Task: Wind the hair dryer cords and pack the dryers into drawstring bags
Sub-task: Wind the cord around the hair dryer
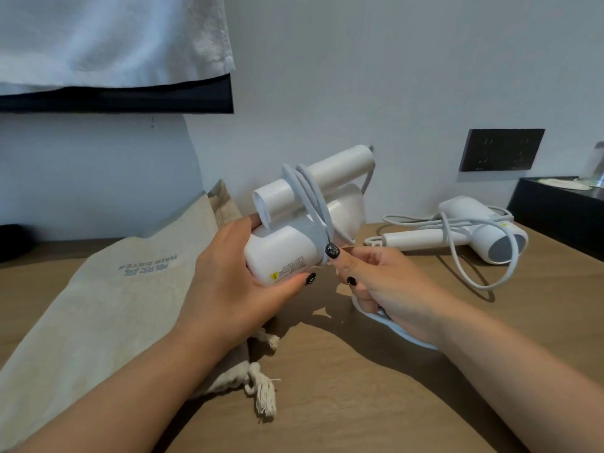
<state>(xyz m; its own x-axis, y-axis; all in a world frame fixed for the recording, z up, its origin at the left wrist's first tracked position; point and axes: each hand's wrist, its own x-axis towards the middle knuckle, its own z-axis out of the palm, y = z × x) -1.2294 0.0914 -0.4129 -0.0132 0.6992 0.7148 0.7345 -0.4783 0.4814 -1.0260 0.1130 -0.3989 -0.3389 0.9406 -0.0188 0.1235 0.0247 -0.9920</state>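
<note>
Head view: left hand (248,286) grips the barrel of a white hair dryer (287,253) held above the tabletop (343,387), fingers curled round it. Right hand (379,286) pinches the cord (310,197), already looped several times over the body, thumb pressing it in place. Smooth plastic shell is probably light but slippery; the cord looks springy and needs steady tension. A drawstring bag (108,305) lies at left; a second dryer (474,230), cord loose, lies at right.
</note>
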